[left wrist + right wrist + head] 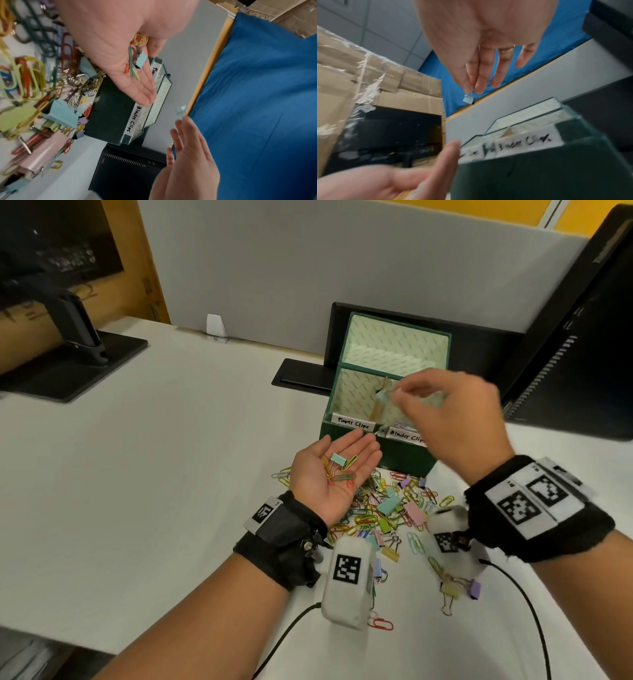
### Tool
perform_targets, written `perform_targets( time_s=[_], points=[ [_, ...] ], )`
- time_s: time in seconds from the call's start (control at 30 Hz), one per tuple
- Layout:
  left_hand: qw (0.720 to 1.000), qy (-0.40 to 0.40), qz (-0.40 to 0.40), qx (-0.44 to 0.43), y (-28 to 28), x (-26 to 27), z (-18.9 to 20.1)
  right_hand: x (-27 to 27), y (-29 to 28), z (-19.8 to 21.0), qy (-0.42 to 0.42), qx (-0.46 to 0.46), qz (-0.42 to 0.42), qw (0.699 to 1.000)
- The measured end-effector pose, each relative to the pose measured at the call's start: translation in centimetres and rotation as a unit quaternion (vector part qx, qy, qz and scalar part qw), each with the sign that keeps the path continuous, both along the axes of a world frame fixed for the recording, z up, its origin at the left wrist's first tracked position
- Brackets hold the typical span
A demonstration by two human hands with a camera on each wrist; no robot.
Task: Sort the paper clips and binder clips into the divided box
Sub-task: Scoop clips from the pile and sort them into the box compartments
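A dark green divided box (404,455) stands open on the white desk, its front labelled "Paper Clips" on the left and "Binder Clips" on the right. My right hand (445,412) hovers over the box and pinches a small light-blue binder clip (383,397) by its wire handle between thumb and forefinger; the same clip (468,99) hangs below those fingertips. My left hand (334,474) lies palm up in front of the box, fingers straight, carrying a small blue binder clip (339,458) and a few coloured paper clips (132,67). A mixed pile of clips (387,508) lies on the desk under my wrists.
A black monitor (582,337) leans at the right of the box, and another monitor base (68,368) sits at far left. A grey partition (308,268) backs the desk. Loose clips (452,587) are scattered toward the near edge, beside the wrist camera cables.
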State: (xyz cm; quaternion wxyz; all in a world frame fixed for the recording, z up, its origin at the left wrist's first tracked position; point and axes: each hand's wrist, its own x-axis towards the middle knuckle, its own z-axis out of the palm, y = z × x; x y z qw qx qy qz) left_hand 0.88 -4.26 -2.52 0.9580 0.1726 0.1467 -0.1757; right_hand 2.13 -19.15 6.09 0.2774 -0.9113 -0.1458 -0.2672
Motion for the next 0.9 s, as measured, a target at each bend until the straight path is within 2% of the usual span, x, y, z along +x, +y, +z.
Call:
perform_targets(
  time_s=[0.07,0.13,0.2,0.27,0.33,0.43,0.57,0.7,0.9],
  points=[
    [1.0,0.003,0.0,-0.004,0.0,0.1,-0.1,0.9,-1.4,0.7,-0.028,0.04,-0.048,0.998],
    [1.0,0.003,-0.001,-0.01,0.0,0.0,-0.2,1.9,-2.8,0.9,-0.017,0.027,-0.085,0.996],
    [1.0,0.001,-0.005,-0.013,0.0,-0.1,-0.2,2.3,-3.6,0.4,0.074,-0.093,-0.121,0.986],
    [1.0,0.002,-0.008,-0.016,0.1,-0.1,-0.1,2.0,-3.4,-0.6,0.168,-0.218,-0.15,0.95],
    [1.0,-0.003,-0.01,-0.023,0.0,0.0,-0.2,1.3,-2.5,-0.8,0.15,-0.215,-0.126,0.957],
    [1.0,-0.005,-0.006,-0.03,-0.1,0.1,-0.4,-0.5,0.0,-0.4,0.09,-0.17,-0.011,0.981],
    [0.998,-0.009,-0.011,-0.063,-0.1,0.0,-0.1,-1.9,3.3,-1.2,0.102,-0.26,0.103,0.955],
    [1.0,0.017,0.005,-0.022,-0.1,0.3,-0.5,-1.7,4.6,-2.1,0.141,-0.317,0.125,0.929],
    [0.999,0.038,0.025,0.017,-0.1,0.2,-0.7,-1.3,4.7,-2.9,0.135,-0.291,0.114,0.94]
  ],
)
